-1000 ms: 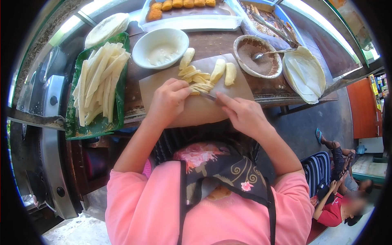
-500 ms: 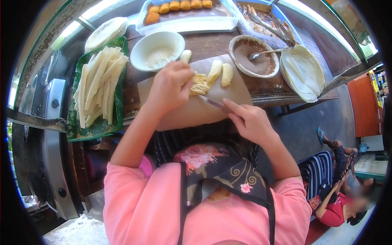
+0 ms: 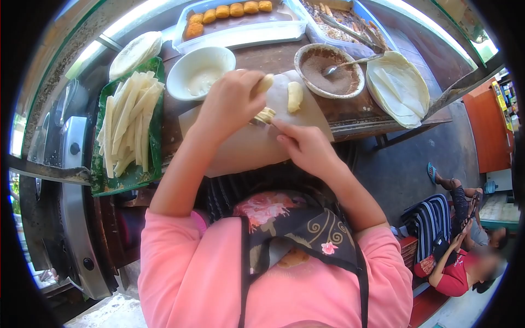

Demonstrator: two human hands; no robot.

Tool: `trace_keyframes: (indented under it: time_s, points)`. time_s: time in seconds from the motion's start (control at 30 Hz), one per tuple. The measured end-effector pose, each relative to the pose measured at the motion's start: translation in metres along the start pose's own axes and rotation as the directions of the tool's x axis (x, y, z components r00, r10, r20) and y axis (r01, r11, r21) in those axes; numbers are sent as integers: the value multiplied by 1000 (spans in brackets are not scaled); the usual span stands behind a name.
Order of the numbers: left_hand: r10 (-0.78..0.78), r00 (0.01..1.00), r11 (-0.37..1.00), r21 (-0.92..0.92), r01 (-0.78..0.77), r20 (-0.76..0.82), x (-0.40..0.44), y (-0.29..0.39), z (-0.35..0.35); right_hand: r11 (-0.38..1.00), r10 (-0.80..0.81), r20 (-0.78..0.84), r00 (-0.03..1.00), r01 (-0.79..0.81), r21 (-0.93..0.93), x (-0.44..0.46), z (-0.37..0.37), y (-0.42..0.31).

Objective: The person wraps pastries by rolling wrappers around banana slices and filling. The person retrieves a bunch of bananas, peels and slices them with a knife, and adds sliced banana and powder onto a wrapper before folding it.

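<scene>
My left hand [image 3: 234, 101] holds a peeled banana [image 3: 266, 83] above the brown sheet [image 3: 240, 150]. In my right hand [image 3: 306, 143] is a knife, mostly hidden, its tip side by the banana slices [image 3: 264, 115]. Another peeled banana [image 3: 295, 97] lies on the sheet, right of the slices. A white bowl [image 3: 203, 70] with some pale liquid stands behind my left hand. To the right is a bowl of brown powder [image 3: 326, 70] with a spoon [image 3: 331, 70] in it, beside a stack of thin round wrappers [image 3: 398, 87].
A green tray [image 3: 98, 177] of rolled strips [image 3: 127, 123] lies at the left, with a wrapper stack [image 3: 135, 53] behind it. Plastic tubs [image 3: 240, 34] stand at the back, one with browned pieces, another with tongs [image 3: 355, 34]. A seated person [image 3: 459, 273] is at the lower right.
My left hand has gone from the slices to one of the two whole bananas and lifted it. The knife in my right hand has moved left, and the camera view has shifted a little.
</scene>
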State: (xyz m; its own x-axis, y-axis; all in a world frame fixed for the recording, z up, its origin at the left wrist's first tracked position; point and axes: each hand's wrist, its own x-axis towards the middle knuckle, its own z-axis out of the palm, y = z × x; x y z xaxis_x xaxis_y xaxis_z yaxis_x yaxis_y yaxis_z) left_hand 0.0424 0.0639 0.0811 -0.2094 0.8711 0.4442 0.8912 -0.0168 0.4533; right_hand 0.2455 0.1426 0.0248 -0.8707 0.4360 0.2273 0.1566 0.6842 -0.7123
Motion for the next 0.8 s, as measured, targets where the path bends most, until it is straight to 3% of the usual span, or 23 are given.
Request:
trace_keyframes:
  time_s: [0.1,0.17,0.23,0.43,0.8]
  points:
    - [77,995,991,105,-83,60,-49,-1,-21,995,74,-41,996,-71,67,-1,-13,0]
    - [124,987,980,142,-139,106,-72,-15,-9,997,-20,-59,998,15,-79,-3,-11,-1]
    - [153,988,975,156,-155,21,-79,-19,-3,964,-125,-62,990,106,-244,-2,-5,-6]
    - [118,993,984,129,-120,18,-76,-20,-1,855,-164,58,985,171,-490,-1,12,-15]
    - [157,987,980,129,-152,-29,-75,-22,2,909,-147,-4,989,133,-396,4,17,-22]
